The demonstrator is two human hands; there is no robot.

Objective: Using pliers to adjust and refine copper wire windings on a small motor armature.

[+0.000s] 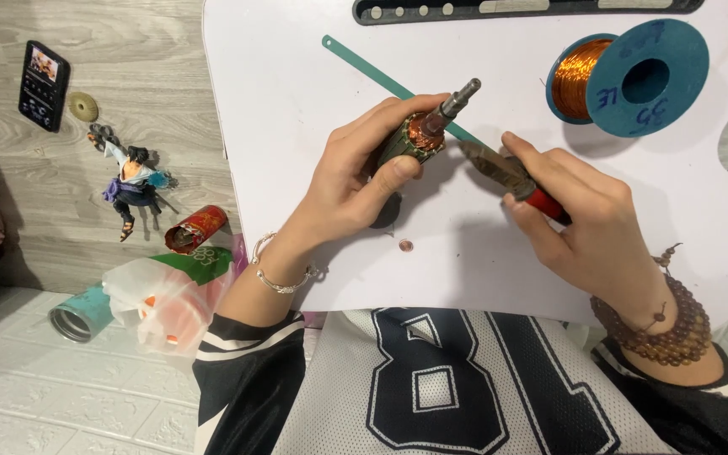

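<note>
My left hand point(354, 173) grips a motor armature point(421, 135) with copper windings and a steel shaft pointing up to the right, held just above the white table point(297, 101). Red-handled pliers point(507, 179) are in my right hand point(579, 215), their metal jaws pointing left toward the armature's copper end, close to it. A thin green strip point(372, 72) lies diagonally on the table behind the armature. A small copper-coloured disc point(405, 246) rests on the table below my left hand.
A blue spool of copper wire point(625, 77) sits at the table's back right, a black perforated bar point(524, 8) along the far edge. On the floor to the left lie a phone point(43, 85), a figurine point(132, 185), a red can point(195, 229), a plastic bag point(162, 299).
</note>
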